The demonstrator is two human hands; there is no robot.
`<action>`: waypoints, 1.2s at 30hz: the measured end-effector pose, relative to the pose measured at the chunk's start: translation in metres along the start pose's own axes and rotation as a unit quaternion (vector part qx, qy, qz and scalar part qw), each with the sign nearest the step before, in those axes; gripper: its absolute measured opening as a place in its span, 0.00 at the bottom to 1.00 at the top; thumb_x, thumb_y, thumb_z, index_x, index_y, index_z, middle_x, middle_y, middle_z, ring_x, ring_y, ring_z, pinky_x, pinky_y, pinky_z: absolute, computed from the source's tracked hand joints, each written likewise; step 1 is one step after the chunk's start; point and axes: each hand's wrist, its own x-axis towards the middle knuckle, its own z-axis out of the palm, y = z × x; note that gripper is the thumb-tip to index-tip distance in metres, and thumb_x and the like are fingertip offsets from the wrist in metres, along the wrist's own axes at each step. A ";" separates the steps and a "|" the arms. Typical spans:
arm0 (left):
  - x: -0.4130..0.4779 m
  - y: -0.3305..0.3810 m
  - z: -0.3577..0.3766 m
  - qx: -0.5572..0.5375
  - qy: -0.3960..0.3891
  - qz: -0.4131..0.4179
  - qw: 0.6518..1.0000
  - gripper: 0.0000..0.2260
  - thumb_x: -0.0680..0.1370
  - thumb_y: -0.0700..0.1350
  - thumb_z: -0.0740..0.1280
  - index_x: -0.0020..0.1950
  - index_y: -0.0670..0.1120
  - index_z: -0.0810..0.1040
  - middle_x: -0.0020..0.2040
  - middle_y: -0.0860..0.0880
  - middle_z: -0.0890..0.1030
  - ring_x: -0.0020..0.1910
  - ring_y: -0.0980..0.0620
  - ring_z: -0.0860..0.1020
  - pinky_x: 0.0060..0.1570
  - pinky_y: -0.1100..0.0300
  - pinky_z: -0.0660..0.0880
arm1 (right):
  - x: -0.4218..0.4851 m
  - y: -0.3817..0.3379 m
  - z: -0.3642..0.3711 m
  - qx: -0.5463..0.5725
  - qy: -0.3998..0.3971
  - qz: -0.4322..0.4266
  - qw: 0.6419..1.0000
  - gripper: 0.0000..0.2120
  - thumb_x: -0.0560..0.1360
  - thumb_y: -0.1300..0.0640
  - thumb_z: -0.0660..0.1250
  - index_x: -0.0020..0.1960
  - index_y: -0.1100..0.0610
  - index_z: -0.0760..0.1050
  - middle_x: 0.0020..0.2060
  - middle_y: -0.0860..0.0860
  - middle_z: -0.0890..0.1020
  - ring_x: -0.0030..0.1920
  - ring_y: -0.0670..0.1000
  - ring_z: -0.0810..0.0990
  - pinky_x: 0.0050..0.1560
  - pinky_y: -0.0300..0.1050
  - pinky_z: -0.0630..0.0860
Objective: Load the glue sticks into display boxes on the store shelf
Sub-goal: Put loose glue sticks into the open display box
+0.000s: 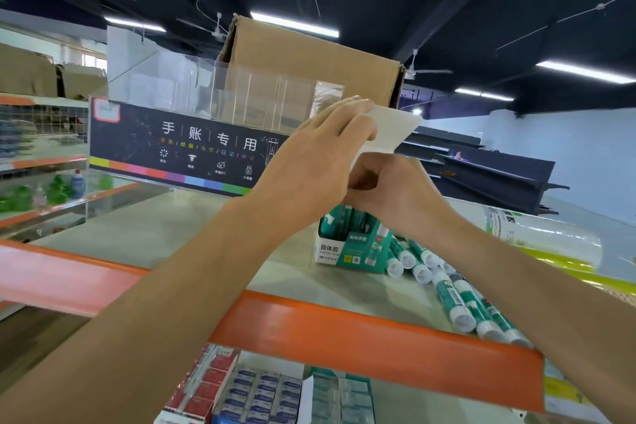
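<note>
A teal and white display box [351, 244] stands on the top shelf [192, 237], partly hidden by my wrists. My left hand [320, 155] presses on the box's raised white lid flap [395, 129] from above. Just under it my right hand [392, 189] pinches the same flap from below. Several green and white glue sticks [457, 303] lie loose on the shelf to the right of the box, reaching to the front edge. What is inside the box is hidden.
A clear acrylic organiser with a dark printed sign [172, 144] and a brown carton [309, 69] stand behind the box. A clear plastic roll [543, 234] lies at the right. The orange shelf lip [344, 330] runs in front; boxed stationery [261, 392] fills the shelf below.
</note>
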 end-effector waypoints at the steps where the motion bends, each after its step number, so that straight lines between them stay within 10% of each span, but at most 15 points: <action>1: 0.000 0.000 0.000 0.002 0.004 0.001 1.000 0.13 0.71 0.35 0.53 0.51 0.39 0.74 0.62 0.41 0.75 0.64 0.42 0.71 0.55 0.54 0.70 | 0.000 0.000 0.001 -0.001 -0.003 -0.002 1.000 0.08 0.67 0.51 0.75 0.36 0.47 0.76 0.34 0.42 0.81 0.37 0.40 0.78 0.37 0.31 0.72; 36: -0.001 -0.002 0.002 0.009 0.000 0.018 1.000 0.13 0.71 0.38 0.54 0.50 0.40 0.75 0.63 0.40 0.75 0.63 0.41 0.71 0.53 0.52 0.73 | -0.003 -0.003 -0.014 -0.094 -0.070 -0.067 0.991 0.12 0.75 0.61 0.61 0.48 0.47 0.79 0.45 0.43 0.79 0.36 0.38 0.73 0.41 0.31 0.67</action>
